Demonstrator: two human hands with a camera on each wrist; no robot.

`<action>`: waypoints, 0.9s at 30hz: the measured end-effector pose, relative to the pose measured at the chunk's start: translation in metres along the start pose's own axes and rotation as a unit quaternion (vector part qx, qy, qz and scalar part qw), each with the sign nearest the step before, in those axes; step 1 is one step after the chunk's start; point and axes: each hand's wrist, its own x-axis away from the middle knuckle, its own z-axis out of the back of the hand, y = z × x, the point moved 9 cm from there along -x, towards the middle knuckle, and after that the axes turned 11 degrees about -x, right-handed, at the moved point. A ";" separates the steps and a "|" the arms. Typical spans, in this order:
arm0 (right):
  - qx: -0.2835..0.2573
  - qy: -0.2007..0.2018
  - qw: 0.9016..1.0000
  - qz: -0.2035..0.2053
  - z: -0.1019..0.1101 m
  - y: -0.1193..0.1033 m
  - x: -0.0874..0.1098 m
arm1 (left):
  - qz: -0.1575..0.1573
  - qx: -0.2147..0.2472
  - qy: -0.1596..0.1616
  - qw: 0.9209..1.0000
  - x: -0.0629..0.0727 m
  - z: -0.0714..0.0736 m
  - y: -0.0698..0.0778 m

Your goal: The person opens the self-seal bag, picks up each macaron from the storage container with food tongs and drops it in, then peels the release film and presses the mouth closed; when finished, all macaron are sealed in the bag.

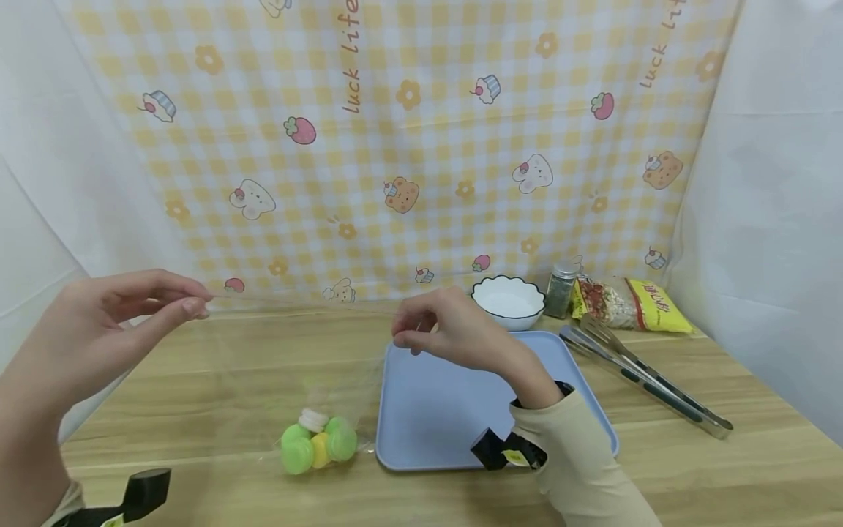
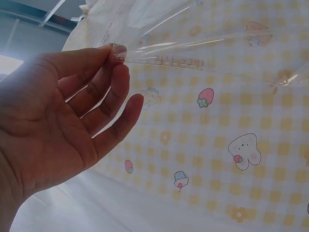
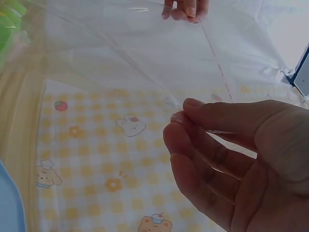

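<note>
A clear plastic bag (image 2: pixel 178 46) hangs stretched between the two hands. The left hand (image 1: pixel 115 333) pinches one top corner between thumb and fingertips, while the right hand (image 1: pixel 457 329) pinches the opposite corner. Low in the bag sit several macarons: green ones (image 1: pixel 298 455), a yellow one (image 1: pixel 320 449) and a white one (image 1: pixel 312 419). In the right wrist view, the green macarons (image 3: pixel 7 29) appear at the left edge through the film. A printed red line (image 3: pixel 216 55) runs near the bag's top edge.
Right of the bag lies a blue tray (image 1: pixel 435 417), partly under the right forearm. Behind it stand a white scalloped bowl (image 1: pixel 508 296) and a spice jar (image 1: pixel 561 291). A yellow-ended food packet (image 1: pixel 658 307) and metal tongs (image 1: pixel 645 377) lie at the right.
</note>
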 end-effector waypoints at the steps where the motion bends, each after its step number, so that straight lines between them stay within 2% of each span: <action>1: -0.005 -0.001 1.000 0.004 0.001 0.000 0.000 | 0.009 0.006 -0.002 1.000 0.000 0.000 -0.001; 4: -0.020 -0.003 1.000 0.013 0.003 -0.001 0.001 | 0.024 0.021 -0.007 0.999 0.001 -0.001 -0.004; 8: -0.013 0.009 1.000 0.012 0.007 0.000 0.001 | 0.039 0.036 -0.011 0.999 0.001 -0.002 -0.004; 11: 0.048 0.066 0.996 0.022 0.016 -0.004 0.002 | 0.050 0.053 -0.017 0.997 0.001 -0.007 0.001; 13: 0.101 0.135 0.984 0.052 0.025 -0.014 0.004 | 0.052 0.069 -0.021 0.996 0.000 -0.011 0.010; 15: 0.136 0.208 0.963 0.102 0.030 -0.032 0.010 | 0.047 0.083 -0.030 0.995 -0.001 -0.017 0.022; 17: 0.145 0.249 0.941 0.177 0.027 -0.055 0.017 | 0.034 0.090 -0.034 0.995 -0.003 -0.025 0.037; 20: 0.147 0.233 0.918 0.284 0.004 -0.091 0.025 | 0.016 0.091 -0.048 0.995 -0.004 -0.041 0.062; 22: 0.166 0.207 0.907 0.326 -0.013 -0.106 0.029 | 0.000 0.088 -0.049 0.995 -0.004 -0.051 0.077; 24: 0.191 0.194 0.899 0.344 -0.025 -0.113 0.031 | -0.007 0.084 -0.044 0.995 -0.002 -0.058 0.087; 27: 0.212 0.191 0.895 0.344 -0.029 -0.114 0.032 | 0.001 0.088 -0.031 0.996 -0.002 -0.061 0.092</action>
